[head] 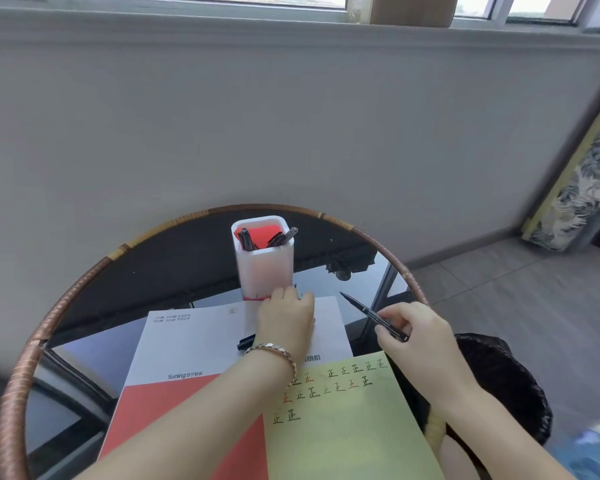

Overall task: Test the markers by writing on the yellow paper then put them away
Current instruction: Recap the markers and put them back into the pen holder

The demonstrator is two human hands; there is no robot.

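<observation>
1. Table [187, 271]: dark glass top, glossy, mirrors the window; rim [49, 323] wrapped in woven rattan-like strip, brown, ribbed.
2. Pen holder [264, 265]: white plastic, smooth, slightly translucent.
3. Booklet [187, 344]: white and red coated paper, smooth, faint sheen.
4. Yellow paper [343, 427]: plain matt sheet, marked with ink characters.
5. Marker [373, 315] in right hand [416, 334]: black plastic barrel, low gloss.
6. Bracelet [278, 355] on left wrist: metal links, shiny.
7. Wall [291, 116]: painted, matt, smooth.
8. Floor [534, 306]: grey tiles, dull satin finish.
</observation>
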